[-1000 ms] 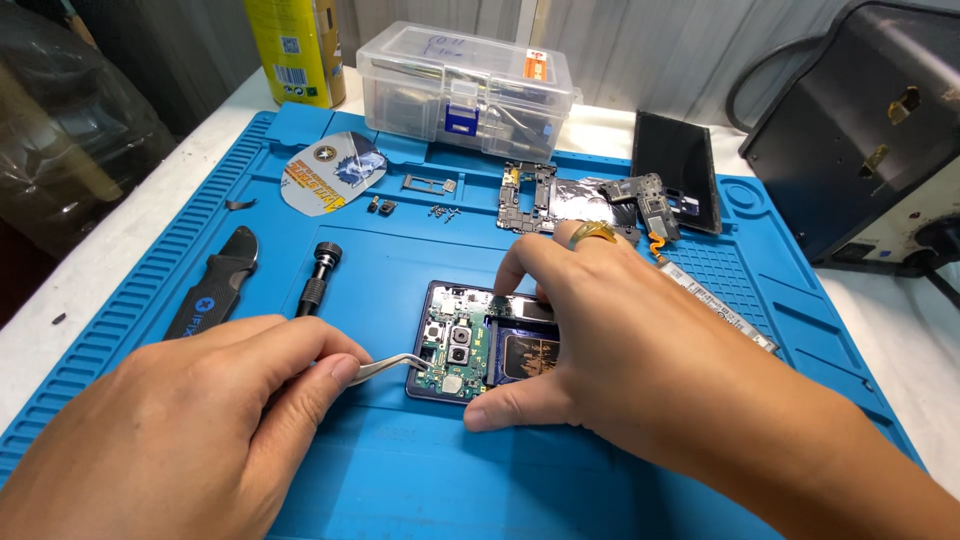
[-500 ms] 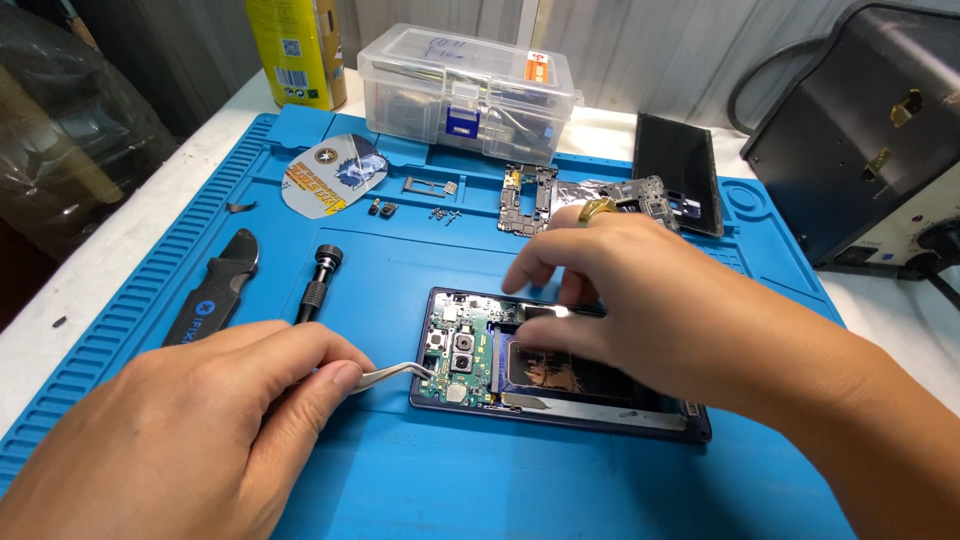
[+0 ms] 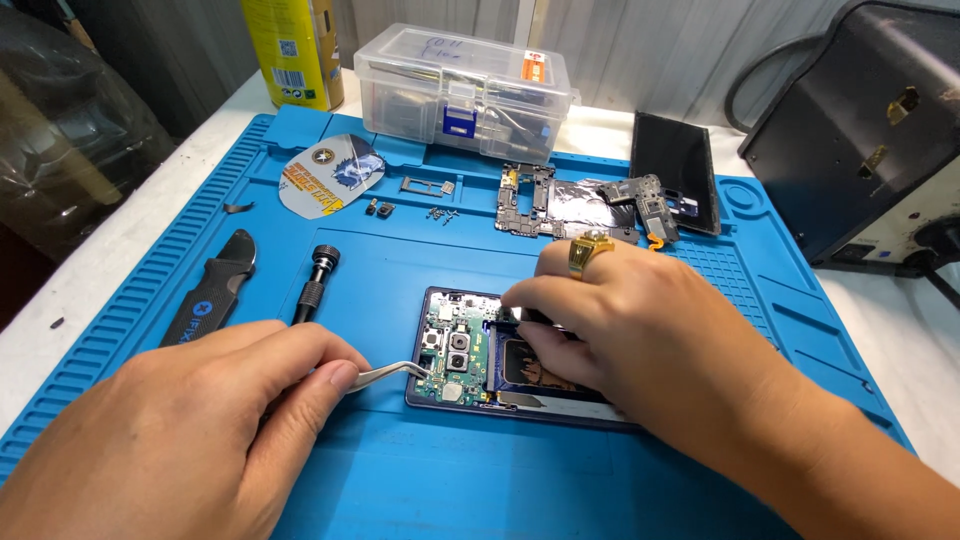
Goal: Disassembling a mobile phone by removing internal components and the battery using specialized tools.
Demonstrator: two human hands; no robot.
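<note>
**Tweezers at an opened phone**

Head view: the left hand (image 3: 190,430) pinches curved tweezers (image 3: 395,372), tips at the circuit board of the opened phone (image 3: 470,360), which lies mid-mat (image 3: 420,490). The right hand (image 3: 640,340) rests on it, fingertips curled, pinching a small part. The phone looks stiff, light and fragile, best held by its frame edges. Compared with half a second ago, the right hand sits lower.
</note>
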